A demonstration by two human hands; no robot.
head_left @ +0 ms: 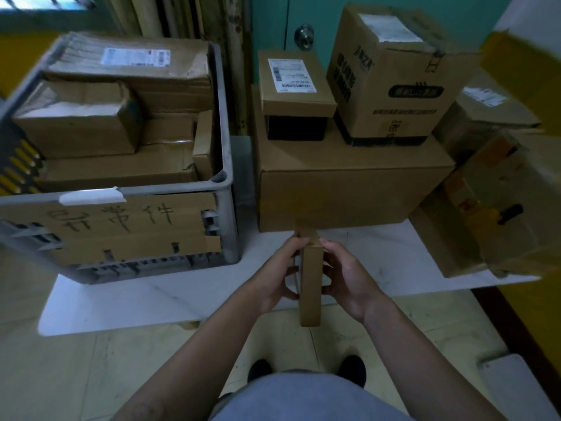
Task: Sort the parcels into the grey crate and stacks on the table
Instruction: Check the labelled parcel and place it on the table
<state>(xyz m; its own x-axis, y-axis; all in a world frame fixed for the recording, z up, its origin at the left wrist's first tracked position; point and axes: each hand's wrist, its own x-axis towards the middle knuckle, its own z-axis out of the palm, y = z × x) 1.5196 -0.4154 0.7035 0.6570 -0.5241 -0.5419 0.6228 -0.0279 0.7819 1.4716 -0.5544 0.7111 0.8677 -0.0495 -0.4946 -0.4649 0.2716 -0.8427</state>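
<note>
While the slim parcel [310, 287] stands on edge above the near rim of the desk [145, 302], the left hand [277, 279] and right hand [349, 281] each grip one broad face, fingers curled round it. The grey crate [229, 226] sits to the left, packed near its rim. The big base box [334, 192] of the stack lies just ahead. Judgement: settle the destination first, then lay the parcel flat, releasing only once seated.

Dim light: a teal door [270, 19] with steel knob [304, 36] behind the white surface [151, 299], on pale floor tiles [76, 375].
</note>
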